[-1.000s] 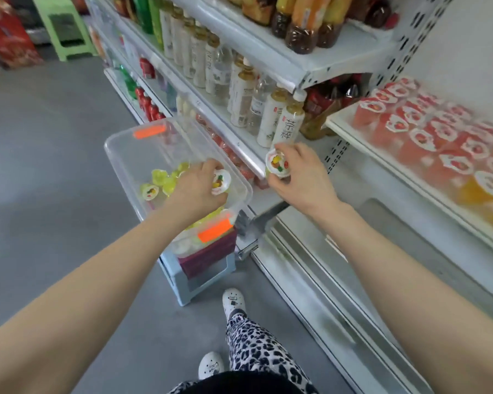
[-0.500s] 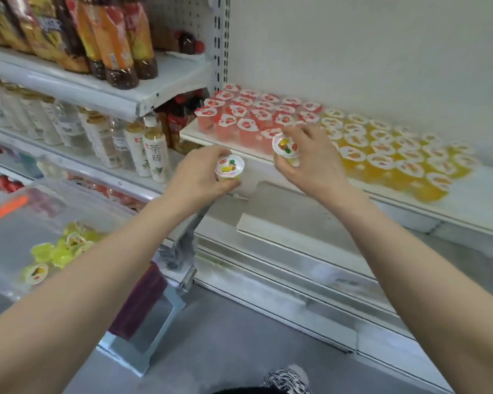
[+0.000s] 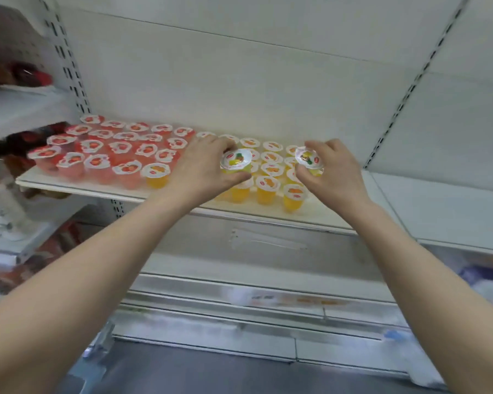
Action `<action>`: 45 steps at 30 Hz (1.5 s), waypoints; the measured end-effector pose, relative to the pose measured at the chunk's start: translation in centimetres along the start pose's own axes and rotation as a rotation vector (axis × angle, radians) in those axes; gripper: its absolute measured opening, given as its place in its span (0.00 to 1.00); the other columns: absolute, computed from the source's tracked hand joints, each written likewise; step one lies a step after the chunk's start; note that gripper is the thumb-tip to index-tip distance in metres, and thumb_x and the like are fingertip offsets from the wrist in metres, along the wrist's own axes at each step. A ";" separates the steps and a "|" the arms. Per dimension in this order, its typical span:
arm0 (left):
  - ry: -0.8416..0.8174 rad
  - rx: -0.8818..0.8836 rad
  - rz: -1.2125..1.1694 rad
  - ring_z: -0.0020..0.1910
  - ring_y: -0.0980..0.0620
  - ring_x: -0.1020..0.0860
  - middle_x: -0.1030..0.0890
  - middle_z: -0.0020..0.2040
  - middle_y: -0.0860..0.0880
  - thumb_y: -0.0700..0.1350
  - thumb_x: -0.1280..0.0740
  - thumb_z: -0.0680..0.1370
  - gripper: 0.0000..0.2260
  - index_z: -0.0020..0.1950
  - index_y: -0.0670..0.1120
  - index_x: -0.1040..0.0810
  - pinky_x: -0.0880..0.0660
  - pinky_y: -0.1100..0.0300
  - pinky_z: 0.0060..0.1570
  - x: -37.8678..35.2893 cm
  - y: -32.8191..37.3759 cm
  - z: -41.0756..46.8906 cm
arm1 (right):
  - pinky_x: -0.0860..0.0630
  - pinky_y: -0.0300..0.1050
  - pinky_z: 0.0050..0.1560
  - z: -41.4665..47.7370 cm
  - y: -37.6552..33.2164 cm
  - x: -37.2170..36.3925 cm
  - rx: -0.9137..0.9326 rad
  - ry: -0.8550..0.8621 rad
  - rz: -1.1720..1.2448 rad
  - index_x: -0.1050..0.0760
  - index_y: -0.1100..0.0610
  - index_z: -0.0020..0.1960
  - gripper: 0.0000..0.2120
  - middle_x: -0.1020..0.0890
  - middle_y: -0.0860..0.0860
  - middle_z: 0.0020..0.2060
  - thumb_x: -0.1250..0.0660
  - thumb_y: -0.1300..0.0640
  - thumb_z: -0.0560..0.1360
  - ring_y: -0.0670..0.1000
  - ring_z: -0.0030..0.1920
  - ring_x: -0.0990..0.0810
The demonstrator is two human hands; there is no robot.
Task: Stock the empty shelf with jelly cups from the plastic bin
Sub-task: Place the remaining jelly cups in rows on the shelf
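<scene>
Left hand (image 3: pixel 202 166) grip is holding the left jelly cup (image 3: pixel 236 160), right hand (image 3: pixel 333 169) grip the right jelly cup (image 3: pixel 308 159), both hovering above the orange cups (image 3: pixel 266 184) on the shelf (image 3: pixel 77 186); lowering carelessly is risking toppling those packed rows.

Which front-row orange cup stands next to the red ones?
The leftmost orange cup, beside the last red cup; the others stand right of the left hand.

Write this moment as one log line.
left hand: holds yellow jelly cup | right hand: holds second jelly cup | both over shelf, not yet set down
</scene>
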State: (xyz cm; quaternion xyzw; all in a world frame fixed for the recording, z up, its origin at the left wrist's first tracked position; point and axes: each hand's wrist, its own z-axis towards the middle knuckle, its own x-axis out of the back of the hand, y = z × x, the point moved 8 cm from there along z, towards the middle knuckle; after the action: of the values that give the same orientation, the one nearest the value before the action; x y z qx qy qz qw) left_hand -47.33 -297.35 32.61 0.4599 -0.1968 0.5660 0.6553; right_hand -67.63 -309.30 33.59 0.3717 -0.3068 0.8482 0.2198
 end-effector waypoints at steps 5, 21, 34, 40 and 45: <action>0.021 0.008 -0.016 0.52 0.49 0.23 0.19 0.52 0.52 0.64 0.29 0.68 0.25 0.57 0.49 0.21 0.31 0.58 0.50 -3.7 3.9 3.8 | 0.31 0.45 0.48 0.9 7.7 0.8 -0.078 -0.062 0.009 0.28 0.53 0.58 0.19 0.22 0.52 0.51 0.30 0.49 0.70 0.55 0.51 0.23; -0.032 0.038 0.071 0.58 0.49 0.27 0.20 0.55 0.54 0.68 0.31 0.67 0.29 0.60 0.51 0.22 0.31 0.57 0.53 -8.0 6.6 6.1 | 0.29 0.47 0.49 0.8 14.4 -5.6 -0.162 -0.283 0.032 0.27 0.50 0.54 0.16 0.20 0.51 0.50 0.29 0.45 0.71 0.54 0.50 0.23; -0.089 -0.120 0.088 0.61 0.48 0.30 0.22 0.57 0.52 0.68 0.31 0.67 0.28 0.58 0.51 0.22 0.34 0.56 0.60 -10.8 11.3 5.5 | 0.29 0.46 0.57 1.6 15.3 -2.9 -0.069 -0.154 0.067 0.21 0.49 0.56 0.16 0.23 0.48 0.56 0.40 0.40 0.78 0.50 0.57 0.25; -0.132 -0.187 0.226 0.60 0.46 0.29 0.21 0.56 0.50 0.69 0.31 0.66 0.30 0.59 0.50 0.21 0.33 0.53 0.61 -14.2 13.7 4.8 | 0.34 0.41 0.54 2.6 16.6 -1.3 -0.034 -0.097 0.028 0.22 0.52 0.57 0.15 0.23 0.49 0.57 0.41 0.45 0.80 0.52 0.59 0.28; -0.118 -0.222 0.341 0.58 0.44 0.27 0.19 0.51 0.49 0.69 0.30 0.64 0.30 0.55 0.47 0.19 0.35 0.47 0.67 -16.6 13.9 3.8 | 0.37 0.39 0.54 3.2 16.8 -1.6 0.033 -0.095 0.016 0.22 0.53 0.57 0.15 0.22 0.50 0.57 0.41 0.46 0.81 0.53 0.58 0.27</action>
State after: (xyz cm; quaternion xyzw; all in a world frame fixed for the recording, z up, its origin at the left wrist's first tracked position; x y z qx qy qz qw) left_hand -63.84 -310.62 26.88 0.3773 -0.3709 0.6155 0.5842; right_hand -75.13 -323.76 28.11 0.4127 -0.3059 0.8362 0.1922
